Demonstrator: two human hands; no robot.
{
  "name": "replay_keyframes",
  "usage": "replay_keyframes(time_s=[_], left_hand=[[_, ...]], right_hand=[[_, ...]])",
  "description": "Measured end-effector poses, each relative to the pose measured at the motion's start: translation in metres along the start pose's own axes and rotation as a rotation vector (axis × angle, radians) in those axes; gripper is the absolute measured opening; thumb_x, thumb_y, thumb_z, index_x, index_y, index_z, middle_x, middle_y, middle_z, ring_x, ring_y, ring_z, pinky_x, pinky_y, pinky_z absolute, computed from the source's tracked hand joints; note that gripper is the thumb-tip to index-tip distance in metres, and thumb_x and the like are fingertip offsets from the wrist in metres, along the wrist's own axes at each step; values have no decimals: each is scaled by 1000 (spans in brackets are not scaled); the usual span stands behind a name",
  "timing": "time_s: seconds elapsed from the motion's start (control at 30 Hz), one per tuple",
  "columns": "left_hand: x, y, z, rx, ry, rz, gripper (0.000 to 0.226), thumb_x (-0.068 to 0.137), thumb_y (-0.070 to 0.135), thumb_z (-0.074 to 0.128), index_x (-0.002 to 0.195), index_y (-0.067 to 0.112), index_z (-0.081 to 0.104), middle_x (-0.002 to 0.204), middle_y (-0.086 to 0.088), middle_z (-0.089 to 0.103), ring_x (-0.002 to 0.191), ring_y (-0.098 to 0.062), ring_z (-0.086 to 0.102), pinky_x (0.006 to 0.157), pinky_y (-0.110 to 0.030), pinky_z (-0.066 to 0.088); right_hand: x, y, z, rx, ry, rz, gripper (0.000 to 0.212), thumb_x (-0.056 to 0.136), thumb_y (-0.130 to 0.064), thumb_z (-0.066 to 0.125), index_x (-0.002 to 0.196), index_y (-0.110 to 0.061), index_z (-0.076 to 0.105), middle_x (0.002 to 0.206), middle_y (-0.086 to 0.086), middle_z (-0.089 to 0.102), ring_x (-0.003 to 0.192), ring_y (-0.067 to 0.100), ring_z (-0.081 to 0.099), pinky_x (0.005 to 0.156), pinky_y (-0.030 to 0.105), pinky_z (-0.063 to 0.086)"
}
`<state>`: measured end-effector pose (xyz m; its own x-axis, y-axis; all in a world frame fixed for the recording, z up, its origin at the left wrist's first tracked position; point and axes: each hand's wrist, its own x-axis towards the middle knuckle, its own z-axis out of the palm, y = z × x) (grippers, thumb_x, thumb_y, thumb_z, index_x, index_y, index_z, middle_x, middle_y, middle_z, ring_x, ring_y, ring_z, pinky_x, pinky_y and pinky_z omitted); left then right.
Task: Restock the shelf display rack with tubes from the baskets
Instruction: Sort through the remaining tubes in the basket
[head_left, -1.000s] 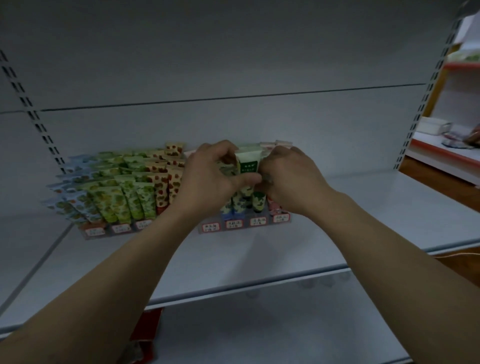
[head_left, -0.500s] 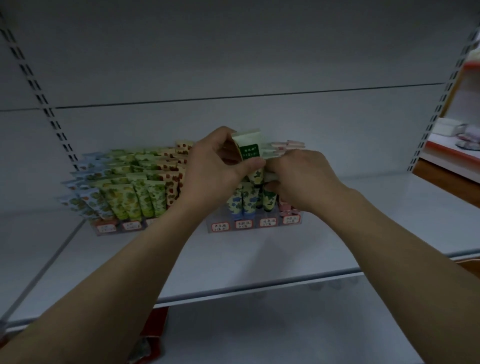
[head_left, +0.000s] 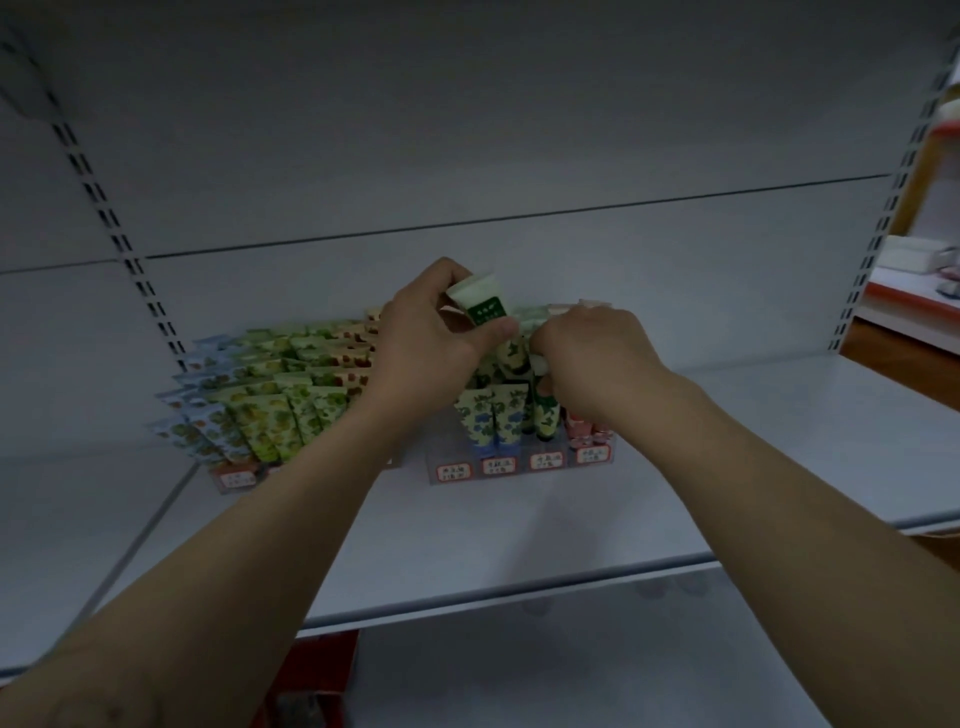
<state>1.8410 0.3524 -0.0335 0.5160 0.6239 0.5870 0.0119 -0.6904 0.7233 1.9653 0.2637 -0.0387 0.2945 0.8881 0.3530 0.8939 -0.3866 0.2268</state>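
Shelf (head_left: 753, 441) — pale grey, plain back panel (head_left: 467, 130) behind — bears the display rack (head_left: 519, 470).

Single head view: wide-angle, facing forward, slightly down, near display rack (head_left: 522, 470).

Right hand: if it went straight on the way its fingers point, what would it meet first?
Most likely the leaf-patterned tubes standing in the clear rack; the right hand curls down-left toward their tops. Whether its fingertips already touch them is unclear from this view.
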Motion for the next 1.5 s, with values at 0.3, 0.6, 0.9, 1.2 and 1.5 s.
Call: replay_keyframes(time_s=[0.3, 0.6, 0.9, 1.2, 1.5], left_hand=[[3, 3, 5, 240, -133, 60, 29, 69, 30, 83, 78, 18, 58, 73, 6, 67, 67, -9, 63, 57, -29, 50], [7, -20, 3, -11, -73, -200, 33, 68, 22, 85, 73, 14, 53, 78, -11, 66, 79, -27, 67, 75, -46, 58], [-3, -18, 1, -114, -64, -72, 39, 72, 19, 82, 79, 1, 48, 80, -26, 61, 72, -29, 64, 66, -40, 53], [-17, 2, -7, -51, -103, 57, 34, 72, 14, 81, 79, 1, 50, 71, -13, 62, 63, -18, 61, 58, -30, 50], [-33, -10, -14, 99, -149, 106, 33, 66, 31, 83, 76, 12, 58, 77, -4, 62, 68, -22, 60, 61, -41, 50]], right_hand=[[-4, 0, 0, -59, -6, -35, 18, 93, -16, 53, 109, -12, 61, 113, 9, 62, 102, 25, 59, 72, 29, 38], [-5, 2, 1, 72, -67, 3, 16, 89, -13, 59, 105, -11, 57, 101, 9, 61, 84, 24, 55, 60, 27, 33], [-6, 11, 3, 115, -82, -70, 20, 86, -15, 56, 106, -13, 53, 100, 6, 59, 85, 23, 54, 62, 27, 35], [-14, 20, -1, 215, 41, -99, 18, 85, -27, 58, 99, -17, 53, 100, 4, 60, 83, 22, 49, 60, 29, 28], [-16, 15, 12, 163, 170, -124, 23, 78, -35, 71, 97, -22, 72, 99, 6, 68, 104, 26, 50, 86, 29, 22]])
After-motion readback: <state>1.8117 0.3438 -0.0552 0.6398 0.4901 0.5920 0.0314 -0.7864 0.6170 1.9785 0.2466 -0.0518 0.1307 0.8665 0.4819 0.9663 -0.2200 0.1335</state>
